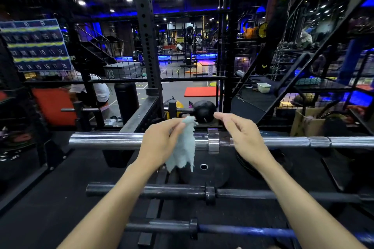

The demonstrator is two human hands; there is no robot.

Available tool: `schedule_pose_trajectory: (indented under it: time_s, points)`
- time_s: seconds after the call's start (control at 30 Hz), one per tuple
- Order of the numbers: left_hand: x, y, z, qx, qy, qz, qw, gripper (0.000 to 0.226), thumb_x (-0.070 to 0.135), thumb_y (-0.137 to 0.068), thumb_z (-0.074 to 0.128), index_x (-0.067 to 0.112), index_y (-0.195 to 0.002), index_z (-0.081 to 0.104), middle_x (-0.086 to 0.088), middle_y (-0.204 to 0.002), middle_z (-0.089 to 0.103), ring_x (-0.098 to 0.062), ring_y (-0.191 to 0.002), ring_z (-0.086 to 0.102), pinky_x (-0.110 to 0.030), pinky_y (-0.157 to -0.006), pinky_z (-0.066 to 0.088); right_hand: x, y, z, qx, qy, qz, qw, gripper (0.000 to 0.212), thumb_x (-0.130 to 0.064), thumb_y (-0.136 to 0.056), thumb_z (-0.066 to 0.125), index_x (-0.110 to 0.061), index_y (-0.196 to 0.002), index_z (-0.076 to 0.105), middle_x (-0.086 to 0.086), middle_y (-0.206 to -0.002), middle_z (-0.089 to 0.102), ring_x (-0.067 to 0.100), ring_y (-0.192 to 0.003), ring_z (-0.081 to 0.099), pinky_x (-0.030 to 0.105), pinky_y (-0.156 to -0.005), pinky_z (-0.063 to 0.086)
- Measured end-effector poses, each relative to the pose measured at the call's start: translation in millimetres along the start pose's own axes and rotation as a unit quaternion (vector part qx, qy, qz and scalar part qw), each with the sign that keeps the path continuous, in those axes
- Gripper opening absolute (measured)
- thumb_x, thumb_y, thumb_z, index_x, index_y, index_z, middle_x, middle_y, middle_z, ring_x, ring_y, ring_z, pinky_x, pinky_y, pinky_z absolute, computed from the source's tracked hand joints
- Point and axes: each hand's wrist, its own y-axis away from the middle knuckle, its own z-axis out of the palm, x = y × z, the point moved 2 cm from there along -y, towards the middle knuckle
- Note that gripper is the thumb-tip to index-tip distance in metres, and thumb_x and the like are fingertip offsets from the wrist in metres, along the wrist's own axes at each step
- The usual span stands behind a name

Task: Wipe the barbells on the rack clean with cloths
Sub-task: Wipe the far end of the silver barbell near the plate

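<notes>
Left fingers: the left hand pinched the top of a pale blue cloth between thumb and fingertips; the rest of the cloth hung loose.
Right fingers: the right hand held nothing, its fingers loosely curled, thumb and forefinger pointing toward the cloth but apart from it.
Cloth: it draped in front of the chrome barbell, just left of the collar; whether it touched the steel could not be told.
Barbells: the chrome one lay crosswise, highest in view; a dark barbell and a blue-handled barbell lay lower and closer on the black rack.
Beneath: a black weight plate lay flat under the hanging cloth.
Stage, as a guess: cloth being readied, wiping of this bar not visibly under way.
Risk: held by so small a pinch, the cloth could slip and drop among the rack's bars.
Risk: wiped one-handed with a bunched cloth, the sleeve might be cleaned only on top.
Risk: the collar's edge could snag the frayed hem.
</notes>
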Motion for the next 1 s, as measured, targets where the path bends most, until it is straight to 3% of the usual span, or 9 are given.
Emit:
schedule_pose_trajectory:
  time_s: [0.1,0.23,0.33,0.4,0.5,0.63,0.73,0.83,1.0]
  points:
    - [28.9,-1.6,0.0,-0.013,0.109,0.05,0.993,0.021,0.022,-0.101,0.062,0.031,-0.116,0.076,0.025,-0.108,0.072,0.003,-0.107,0.065,-0.014,-0.089,0.046,-24.2,17.2,14.7,-0.061,-0.006,-0.016,0.998,0.029,-0.032,-0.104,0.056,-0.033,-0.131,0.067,-0.023,-0.123,0.069,-0.008,-0.119,0.059,0.024,-0.105,0.047]
    - [43.9,-4.0,4.7,0.003,0.084,0.095,0.992,0.019,0.028,-0.1,0.064,0.034,-0.115,0.076,0.014,-0.101,0.073,-0.009,-0.099,0.067,-0.028,-0.087,0.051,-27.9,28.4,25.8,-0.018,-0.044,0.002,0.999,0.005,-0.024,-0.097,0.069,-0.026,-0.098,0.074,-0.014,-0.089,0.076,0.008,-0.084,0.071,0.038,-0.078,0.057]
    - [48.4,-0.3,7.3,-0.028,0.08,0.07,0.994,0.014,0.037,-0.1,0.064,0.031,-0.101,0.077,0.017,-0.088,0.072,-0.007,-0.083,0.066,-0.033,-0.074,0.052,-24.2,34.8,20.0,0.011,-0.03,0.011,0.999,0.033,-0.024,-0.098,0.067,-0.023,-0.067,0.055,-0.015,-0.057,0.053,0.005,-0.055,0.046,0.028,-0.055,0.037]
    - [51.2,2.0,8.5,-0.048,0.068,0.057,0.995,0.015,0.04,-0.098,0.066,0.031,-0.092,0.076,0.019,-0.079,0.07,-0.008,-0.073,0.065,-0.029,-0.066,0.048,-22.5,41.6,15.8,-0.013,-0.012,0.01,1.0,0.041,-0.028,-0.1,0.062,-0.013,-0.066,0.046,-0.011,-0.056,0.038,0.007,-0.055,0.033,0.03,-0.054,0.026]
    - [52.8,6.4,9.6,-0.05,0.035,0.039,0.997,0.022,0.046,-0.094,0.069,0.033,-0.076,0.072,0.017,-0.068,0.066,-0.006,-0.063,0.059,-0.02,-0.059,0.041,-17.8,49.2,11.4,-0.046,-0.003,0.025,0.999,0.048,-0.037,-0.105,0.053,-0.012,-0.065,0.044,-0.006,-0.058,0.038,0.01,-0.056,0.033,0.035,-0.056,0.026]
    - [59.1,14.5,10.7,-0.09,0.087,0.028,0.992,0.026,0.04,-0.096,0.068,0.032,-0.071,0.065,0.013,-0.066,0.062,-0.003,-0.06,0.053,-0.016,-0.057,0.038,-20.4,57.2,9.4,-0.096,-0.082,0.026,0.992,0.051,-0.057,-0.103,0.045,-0.019,-0.076,0.064,-0.004,-0.071,0.063,0.014,-0.067,0.055,0.036,-0.068,0.045]
    - [55.5,12.7,1.4,-0.122,0.136,0.019,0.983,0.019,0.039,-0.098,0.065,0.029,-0.084,0.071,0.011,-0.077,0.067,-0.009,-0.069,0.06,-0.024,-0.063,0.046,-20.5,57.8,9.5,-0.126,-0.13,0.044,0.982,0.02,-0.041,-0.099,0.064,-0.023,-0.092,0.072,0.0,-0.091,0.074,0.015,-0.085,0.068,0.031,-0.08,0.052]
    - [47.7,8.6,-7.5,-0.142,0.176,-0.012,0.974,0.014,0.041,-0.098,0.066,0.03,-0.102,0.074,0.01,-0.083,0.064,-0.019,-0.082,0.061,-0.032,-0.075,0.05,-17.3,54.2,9.0,-0.11,-0.172,0.076,0.976,0.019,-0.03,-0.094,0.074,-0.012,-0.091,0.071,0.005,-0.093,0.078,0.019,-0.089,0.074,0.037,-0.08,0.055]
    - [41.0,9.8,-10.4,-0.086,0.203,-0.085,0.972,0.019,0.027,-0.091,0.077,0.038,-0.106,0.071,0.014,-0.084,0.06,-0.005,-0.079,0.058,-0.024,-0.073,0.049,-25.2,55.9,8.6,-0.076,-0.2,0.095,0.972,0.016,-0.021,-0.091,0.076,-0.009,-0.092,0.067,0.012,-0.088,0.078,0.027,-0.082,0.076,0.038,-0.074,0.055]
